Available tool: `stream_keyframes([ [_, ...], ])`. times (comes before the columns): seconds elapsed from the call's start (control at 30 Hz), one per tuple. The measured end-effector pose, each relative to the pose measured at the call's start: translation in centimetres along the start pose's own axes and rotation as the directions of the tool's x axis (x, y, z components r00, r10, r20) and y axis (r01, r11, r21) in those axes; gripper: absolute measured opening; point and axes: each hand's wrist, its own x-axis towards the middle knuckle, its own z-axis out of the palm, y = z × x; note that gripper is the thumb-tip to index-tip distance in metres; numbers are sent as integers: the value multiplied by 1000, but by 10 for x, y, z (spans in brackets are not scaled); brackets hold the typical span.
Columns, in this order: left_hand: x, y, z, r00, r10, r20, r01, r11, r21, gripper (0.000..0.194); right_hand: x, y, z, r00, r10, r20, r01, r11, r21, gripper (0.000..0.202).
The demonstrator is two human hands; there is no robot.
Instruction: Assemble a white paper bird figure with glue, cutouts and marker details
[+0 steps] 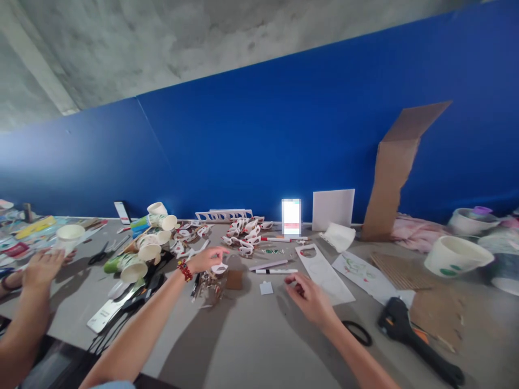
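Observation:
My left hand, with a beaded bracelet at the wrist, is above a pile of small clear and metallic pieces. Its fingers point right, somewhat apart, with nothing visible in them. Just under the fingertips is a white cut-out piece; whether they touch it I cannot tell. My right hand hovers low over the table, fingers loosely curled and apart, holding nothing I can see. Close to its fingertips are a white marker and a small pale square. A brown square sits beside the pile.
White cut-outs with red marks are heaped at the back. Paper cups lie left, near a co-worker's hand. A black glue gun, black tape ring and cardboard are right. A lit phone stands behind.

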Motion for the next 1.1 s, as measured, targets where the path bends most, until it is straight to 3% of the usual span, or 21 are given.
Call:
stream_keyframes([
  [0.2, 11, 8, 10, 992, 33, 119, -38, 998, 42, 13, 0, 2, 0, 1000, 8, 10, -8, 1000, -5, 18],
  [0.4, -25, 18, -9, 964, 27, 265, -53, 994, 92, 12, 1, 4, -4, 1000, 16, 21, -17, 1000, 19, 18],
  [0.53, -23, 20, -17, 972, 47, 230, -73, 992, 107, 13, 3, 7, -3, 998, 29, 54, -31, 999, 24, 20],
  [0.73, 11, 9, -2, 972, 49, 230, -92, 980, 179, 13, 5, 10, -2, 998, 65, 24, -65, 998, 11, 21],
  [0.97, -11, 15, -14, 954, 57, 293, -125, 968, 220, 13, 6, 16, -6, 997, 73, 37, -74, 997, 18, 21],
  [1.1, -7, 16, -10, 944, 92, 316, -160, 967, 197, 11, 5, 16, -6, 997, 79, 16, -80, 997, 23, 22],
])
